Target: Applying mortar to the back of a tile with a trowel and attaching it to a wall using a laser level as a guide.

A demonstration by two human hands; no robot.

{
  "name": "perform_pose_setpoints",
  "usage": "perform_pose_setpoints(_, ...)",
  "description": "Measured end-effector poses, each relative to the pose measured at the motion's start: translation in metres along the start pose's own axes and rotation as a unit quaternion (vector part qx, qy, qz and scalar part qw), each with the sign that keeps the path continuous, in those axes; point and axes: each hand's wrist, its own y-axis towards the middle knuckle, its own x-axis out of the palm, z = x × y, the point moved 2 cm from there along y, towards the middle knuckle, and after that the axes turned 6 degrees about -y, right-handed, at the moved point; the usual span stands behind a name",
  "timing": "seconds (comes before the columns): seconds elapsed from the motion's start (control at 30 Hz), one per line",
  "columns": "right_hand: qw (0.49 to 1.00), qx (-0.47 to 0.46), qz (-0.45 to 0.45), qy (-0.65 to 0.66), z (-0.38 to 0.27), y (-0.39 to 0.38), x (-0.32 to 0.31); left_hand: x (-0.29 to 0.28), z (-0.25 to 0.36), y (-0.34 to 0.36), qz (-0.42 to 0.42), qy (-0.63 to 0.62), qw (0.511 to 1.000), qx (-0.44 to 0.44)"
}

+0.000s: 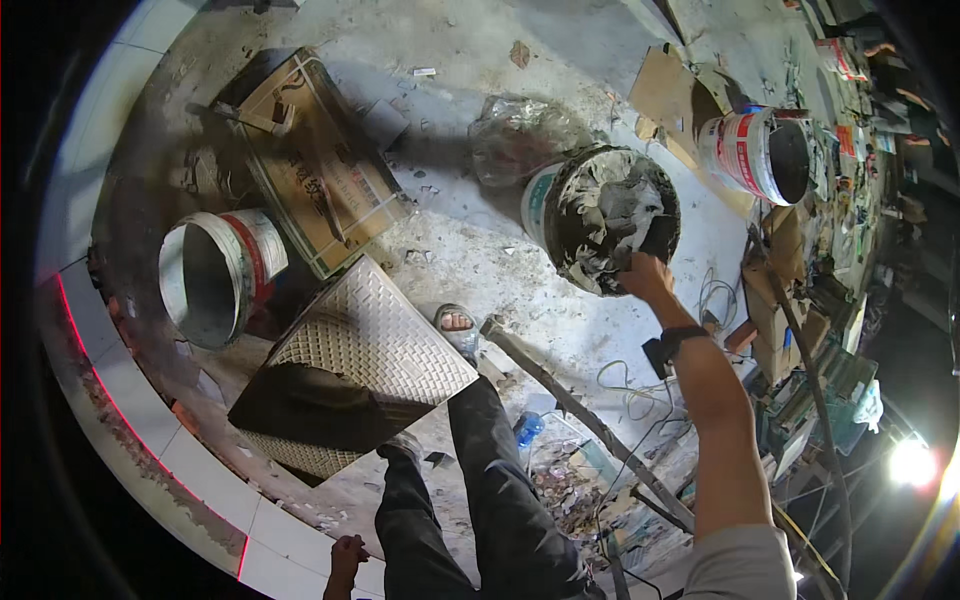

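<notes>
My right hand (pixel 650 276) reaches over the near rim of a bucket (pixel 543 205) at centre right. Its fingers are curled down at the edge of the grey mortar (pixel 615 215) inside; what they grip is hidden. The mortar is thick and heaped in rough folds. My left hand (pixel 348 553) hangs low by the lower edge, away from the bucket. Its fingers are curled in, and nothing shows in them. In front of my legs lies a large tile with a woven relief pattern (pixel 375 345), its near part in dark shadow.
A long cardboard box (pixel 318 165) lies beyond the tile. On the left an open bucket (pixel 205 280) lies tipped; another bucket (pixel 750 155) stands far right. A wooden pole (pixel 590 420) crosses the debris beside my leg. A red laser line (pixel 110 405) runs along the left.
</notes>
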Motion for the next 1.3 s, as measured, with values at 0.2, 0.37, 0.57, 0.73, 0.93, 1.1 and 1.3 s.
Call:
perform_pose_setpoints(0.2,0.974,0.026,0.011,0.227,0.008,-0.027,0.049,-0.027,0.025,-0.013,0.002,0.084,0.996,0.037)
perform_pose_setpoints(0.37,0.873,0.014,0.095,0.478,0.024,-0.051,0.098,-0.014,0.047,-0.022,-0.005,0.032,0.998,0.048)
perform_pose_setpoints(0.57,0.864,0.001,0.194,0.464,0.041,-0.107,0.091,0.002,0.028,-0.006,-0.033,0.009,0.997,0.07)
perform_pose_setpoints(0.73,0.899,-0.048,0.176,0.399,0.035,-0.23,0.02,-0.015,-0.036,0.025,-0.021,0.07,0.982,0.175)
perform_pose_setpoints(0.93,0.864,-0.303,0.101,0.389,-0.108,-0.413,0.012,-0.059,-0.155,0.054,-0.028,-0.148,0.979,0.138)
perform_pose_setpoints(1.1,0.94,-0.302,0.158,0.005,-0.237,-0.427,0.099,-0.066,-0.243,0.1,0.045,-0.205,0.954,0.215)
perform_pose_setpoints(1.3,0.818,-0.476,0.266,-0.183,-0.348,-0.463,0.14,-0.073,-0.423,0.085,0.111,-0.319,0.923,0.185)
